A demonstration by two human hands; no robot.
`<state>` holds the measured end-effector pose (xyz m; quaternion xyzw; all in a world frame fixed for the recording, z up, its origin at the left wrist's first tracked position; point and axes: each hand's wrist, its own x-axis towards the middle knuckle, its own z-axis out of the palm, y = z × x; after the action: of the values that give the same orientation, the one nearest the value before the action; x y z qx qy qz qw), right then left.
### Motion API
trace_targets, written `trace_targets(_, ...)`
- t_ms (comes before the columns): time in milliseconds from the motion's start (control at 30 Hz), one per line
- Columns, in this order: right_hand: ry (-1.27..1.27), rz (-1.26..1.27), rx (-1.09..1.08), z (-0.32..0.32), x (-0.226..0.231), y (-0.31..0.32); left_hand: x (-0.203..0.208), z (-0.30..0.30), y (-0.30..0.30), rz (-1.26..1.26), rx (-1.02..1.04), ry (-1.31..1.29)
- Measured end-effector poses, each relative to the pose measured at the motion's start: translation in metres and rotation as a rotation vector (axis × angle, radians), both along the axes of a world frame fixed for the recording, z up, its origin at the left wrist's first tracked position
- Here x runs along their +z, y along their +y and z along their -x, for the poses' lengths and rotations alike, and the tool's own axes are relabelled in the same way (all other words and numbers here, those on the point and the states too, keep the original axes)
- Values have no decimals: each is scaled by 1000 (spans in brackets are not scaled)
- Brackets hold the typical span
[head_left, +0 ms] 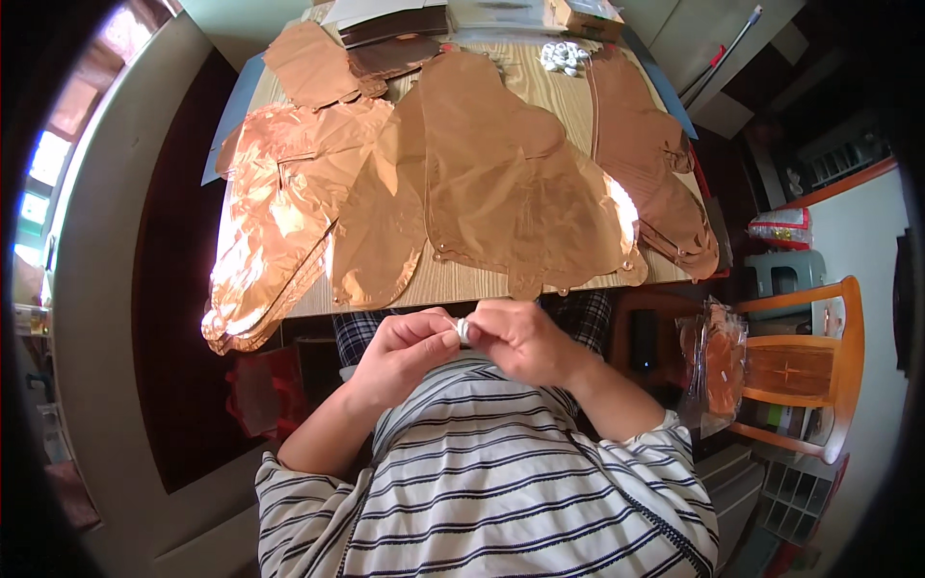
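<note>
Close to my body, just off the table's near edge, my left hand (417, 339) and my right hand (525, 339) meet around a small white coil (463, 330), which looks like wound ribbon or string. Thumb and fingers of my left hand pinch its left side. The fingers of my right hand close on its other side, partly hidden from view. Beyond my hands lies a large flat copper-coloured foil balloon (520, 183) with a rounded, uneven outline. A shinier, creased foil balloon (308, 154) rests to its left, overhanging the table edge.
More copper foil balloons (636, 144) lie at the table's right. Small white coils (565, 58) sit in a pile at the back, near a stack of flat sheets (395, 21) and a cardboard box (588, 17). On the right stands a wooden chair (790, 371) with plastic-wrapped copper packets (718, 366).
</note>
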<state>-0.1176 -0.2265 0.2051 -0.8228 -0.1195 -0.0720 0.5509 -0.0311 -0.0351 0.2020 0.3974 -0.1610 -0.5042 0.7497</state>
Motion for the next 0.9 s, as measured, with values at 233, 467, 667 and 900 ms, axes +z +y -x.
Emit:
trace_targets(233, -40, -75, -58, 18, 12, 3, -14, 6, 1, -38, 69, -106)
trace_targets(467, -137, 25, -30, 11, 38, -32, -8, 0, -1, -74, -111, -138)
trace_targets(667, -99, 15, 256, 4, 34, -23, -6, -5, -3, -38, -246, -201)
trace_targets(900, 42, -71, 209, 5, 29, -21, -21, -6, -5, -58, -261, 68)
